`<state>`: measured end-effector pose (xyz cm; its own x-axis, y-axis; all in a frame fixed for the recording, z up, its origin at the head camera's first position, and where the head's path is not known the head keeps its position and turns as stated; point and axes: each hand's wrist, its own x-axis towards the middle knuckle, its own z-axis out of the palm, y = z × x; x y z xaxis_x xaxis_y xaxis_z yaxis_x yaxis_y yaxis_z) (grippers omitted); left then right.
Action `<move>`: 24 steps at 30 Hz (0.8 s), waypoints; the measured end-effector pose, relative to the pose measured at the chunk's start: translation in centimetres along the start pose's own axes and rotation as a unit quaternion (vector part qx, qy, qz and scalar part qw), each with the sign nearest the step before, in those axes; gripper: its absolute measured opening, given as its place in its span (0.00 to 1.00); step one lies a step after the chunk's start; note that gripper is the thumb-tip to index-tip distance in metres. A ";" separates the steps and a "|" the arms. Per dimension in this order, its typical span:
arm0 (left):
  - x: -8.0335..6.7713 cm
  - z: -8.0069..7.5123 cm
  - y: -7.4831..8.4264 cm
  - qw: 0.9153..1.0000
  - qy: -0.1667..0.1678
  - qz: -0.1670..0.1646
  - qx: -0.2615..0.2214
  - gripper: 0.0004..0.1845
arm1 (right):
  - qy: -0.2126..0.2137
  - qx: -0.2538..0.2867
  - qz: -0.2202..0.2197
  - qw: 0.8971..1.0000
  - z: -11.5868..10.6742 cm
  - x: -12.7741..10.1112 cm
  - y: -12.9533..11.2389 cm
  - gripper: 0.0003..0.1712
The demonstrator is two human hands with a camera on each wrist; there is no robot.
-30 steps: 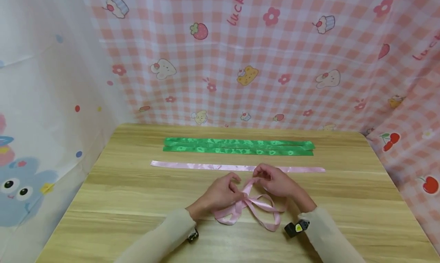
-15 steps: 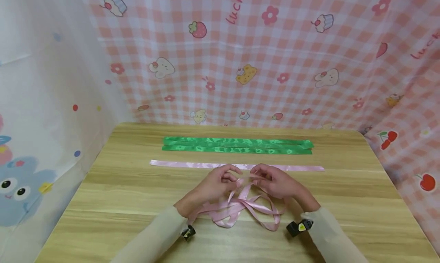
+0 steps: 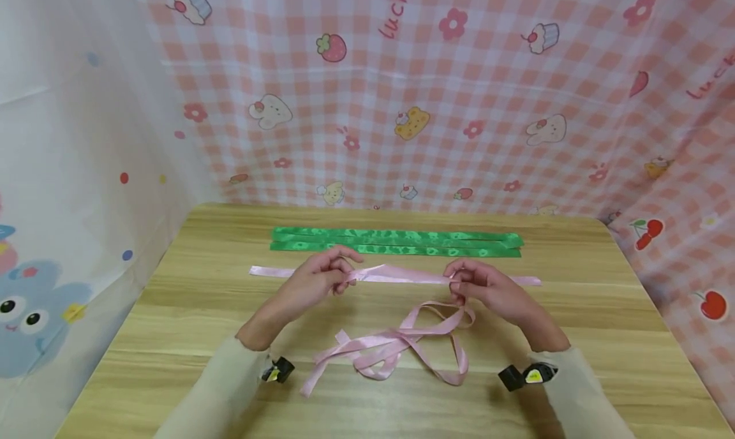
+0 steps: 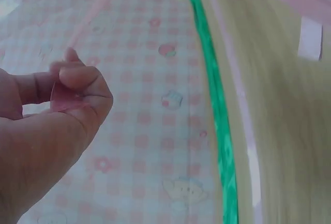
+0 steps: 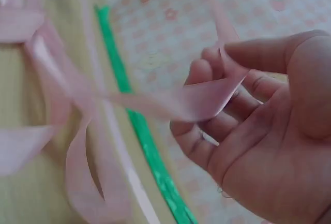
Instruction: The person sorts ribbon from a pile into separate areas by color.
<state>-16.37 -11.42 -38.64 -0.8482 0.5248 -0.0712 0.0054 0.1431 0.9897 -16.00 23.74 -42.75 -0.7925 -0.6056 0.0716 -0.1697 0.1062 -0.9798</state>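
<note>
A long pink satin ribbon [image 3: 413,330] lies in loose loops on the table in the head view. One stretch of it is raised between the two hands. My left hand [image 3: 307,282] pinches the ribbon between thumb and fingers, and a small pink piece [image 4: 67,100] shows in its grip in the left wrist view. To the right, my right hand [image 3: 488,289] pinches the same ribbon farther along. In the right wrist view the ribbon [image 5: 196,100] bends at the thumb and trails down toward the loops.
Behind the hands, a flat pink ribbon strip [image 3: 270,271] lies across the wooden table [image 3: 172,337]. Farther back are several green ribbon strips [image 3: 396,240] side by side. A pink checked cloth [image 3: 367,94] hangs behind the table.
Both hands have moved apart and away from the body, drawing a stretch of ribbon between them. The left hand let go of the loops and took hold of the ribbon higher up.
</note>
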 end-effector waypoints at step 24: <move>0.5 2.5 1.0 0.986 -0.138 0.090 -0.010 0.24 | -0.088 0.058 -0.081 0.991 6.2 3.4 -7.4 0.07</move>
<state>-15.41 -8.89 -37.99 -0.6580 0.7490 0.0776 0.1302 0.0117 0.9914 -13.85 15.99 -36.36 -0.6439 -0.7370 0.2055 -0.2090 -0.0890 -0.9739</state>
